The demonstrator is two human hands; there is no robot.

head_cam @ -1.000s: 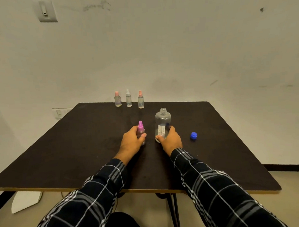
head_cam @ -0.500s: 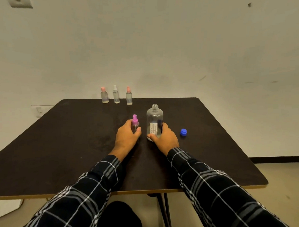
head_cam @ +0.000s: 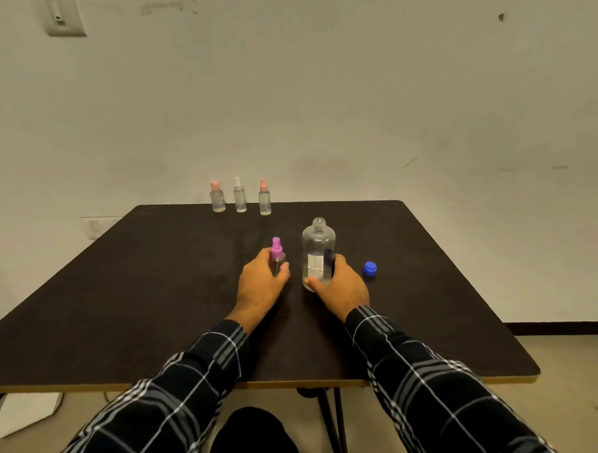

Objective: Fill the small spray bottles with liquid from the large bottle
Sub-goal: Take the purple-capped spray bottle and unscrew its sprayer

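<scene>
Large bottle (head_cam: 318,253), clear and uncapped, stands upright just right of the frame's centre, and the right hand (head_cam: 341,286) is wrapped around its lower half: the thumb lies across the front near the base, the other fingers curl behind the white label. Just to its left, the left hand (head_cam: 260,282) clasps a small spray bottle with a purple top (head_cam: 277,256), thumb on the near side and fingers around the far side, so only the sprayer and upper body show above the hand. Both bottles rest on the dark table (head_cam: 122,302), close together but not touching.

A blue cap (head_cam: 369,268) lies on the table just right of the right hand, apart from it. Both forearms run back toward the bottom of the frame in dark plaid sleeves (head_cam: 435,391).

Toward the far edge of the table, above and left of the hands, three more small spray bottles stand in a row: one with a pink top (head_cam: 217,197), one with a white top (head_cam: 239,195) and another pink-topped one (head_cam: 264,197). All three are upright and spaced apart. A pale wall (head_cam: 354,104) fills the upper frame, with a switch plate (head_cam: 63,15) in the upper left corner.
</scene>
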